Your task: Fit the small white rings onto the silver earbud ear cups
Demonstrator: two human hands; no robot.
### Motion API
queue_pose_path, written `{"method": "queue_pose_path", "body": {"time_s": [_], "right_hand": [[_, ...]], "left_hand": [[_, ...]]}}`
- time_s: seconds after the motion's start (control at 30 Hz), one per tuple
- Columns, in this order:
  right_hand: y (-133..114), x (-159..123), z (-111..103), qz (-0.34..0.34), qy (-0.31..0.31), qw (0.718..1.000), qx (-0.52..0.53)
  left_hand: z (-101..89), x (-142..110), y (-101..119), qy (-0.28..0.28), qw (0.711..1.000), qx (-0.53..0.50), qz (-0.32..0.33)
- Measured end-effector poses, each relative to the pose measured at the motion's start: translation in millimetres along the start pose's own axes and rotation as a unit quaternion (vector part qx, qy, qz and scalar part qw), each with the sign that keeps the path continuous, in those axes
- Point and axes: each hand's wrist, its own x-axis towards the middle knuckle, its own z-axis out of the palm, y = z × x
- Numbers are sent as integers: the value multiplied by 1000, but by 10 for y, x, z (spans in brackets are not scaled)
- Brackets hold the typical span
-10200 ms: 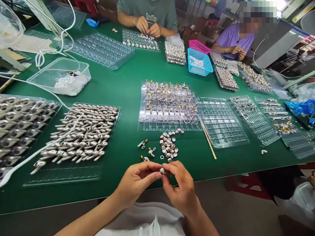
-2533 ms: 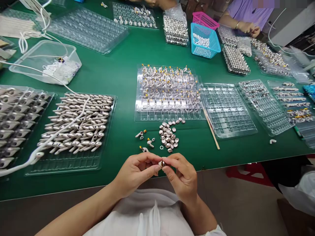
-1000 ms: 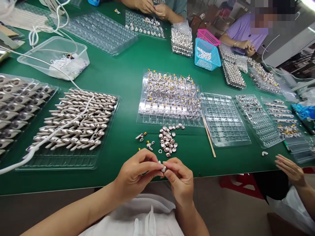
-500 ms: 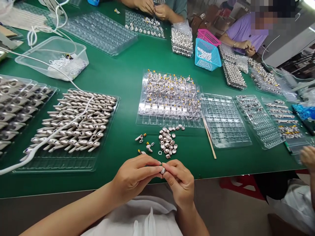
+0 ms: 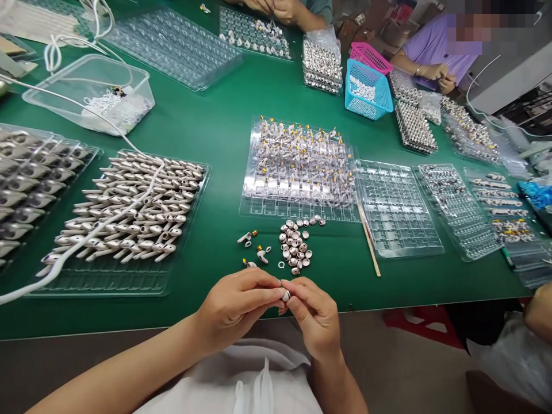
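My left hand [image 5: 235,305] and my right hand [image 5: 314,316] meet at the near edge of the green table [image 5: 215,132], fingertips pinched together on one small white earbud part [image 5: 285,295]. Just beyond my fingers lies a heap of small round caps [image 5: 295,244] and a few loose earbud pieces [image 5: 252,247]. Behind the heap stands a clear tray of earbud parts with yellow tips [image 5: 299,164].
A tray of white earbud stems [image 5: 138,210] with a white cable over it is at the left. An empty clear tray [image 5: 399,207] and a wooden stick [image 5: 368,241] lie at the right. Two people work across the table; another person's hand [image 5: 539,313] is at the right edge.
My hands stay pinched on the same small part, only turning it slightly. The other person's hand at the right has drawn back toward the frame edge.
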Motion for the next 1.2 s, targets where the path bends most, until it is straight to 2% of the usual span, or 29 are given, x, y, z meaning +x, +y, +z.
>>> {"method": "queue_pose_path", "body": {"time_s": [0.2, 0.33, 0.53, 1.2], "right_hand": [[62, 5, 68, 61, 31, 985, 157], [76, 14, 108, 94, 51, 972, 209], [92, -3, 127, 97, 62, 975, 190], [136, -60, 47, 55, 28, 989, 138]], "left_hand": [[-10, 29, 61, 7, 1000, 4, -3], [-2, 34, 83, 13, 1000, -1, -6], [5, 4, 76, 26, 1000, 12, -6], [-12, -65, 106, -8, 1000, 15, -1]]}}
